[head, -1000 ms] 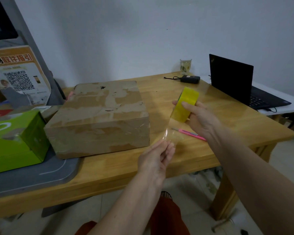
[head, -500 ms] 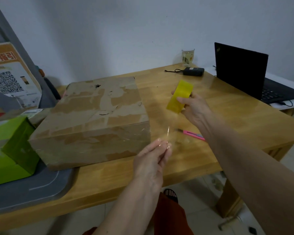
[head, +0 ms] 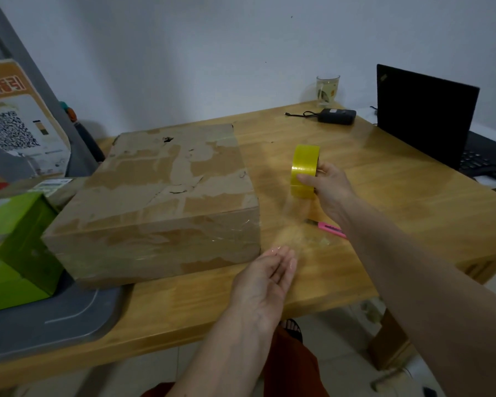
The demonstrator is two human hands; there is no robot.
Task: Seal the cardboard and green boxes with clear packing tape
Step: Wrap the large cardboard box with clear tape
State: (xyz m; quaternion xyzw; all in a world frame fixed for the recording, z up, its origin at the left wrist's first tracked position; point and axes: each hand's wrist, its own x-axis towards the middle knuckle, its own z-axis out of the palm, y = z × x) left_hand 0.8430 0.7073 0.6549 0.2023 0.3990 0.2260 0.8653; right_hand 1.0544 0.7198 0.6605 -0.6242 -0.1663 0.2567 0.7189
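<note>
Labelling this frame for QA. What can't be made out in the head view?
- Pulled tape strip: motion blur; its free end at the left hand fingertips unclear.
- Green box: cut off by left edge; its top flaps unseen.
- Pink utility knife: partly behind the right forearm.
- Tape roll core: hidden by the right hand.
- Laptop: keyboard cut by right edge.

The green box (head: 17, 247) is cut by the left edge; the pulled tape strip (head: 295, 224) is motion-blurred.

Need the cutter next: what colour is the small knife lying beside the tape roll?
Pink utility knife, seen in the head view.
</note>
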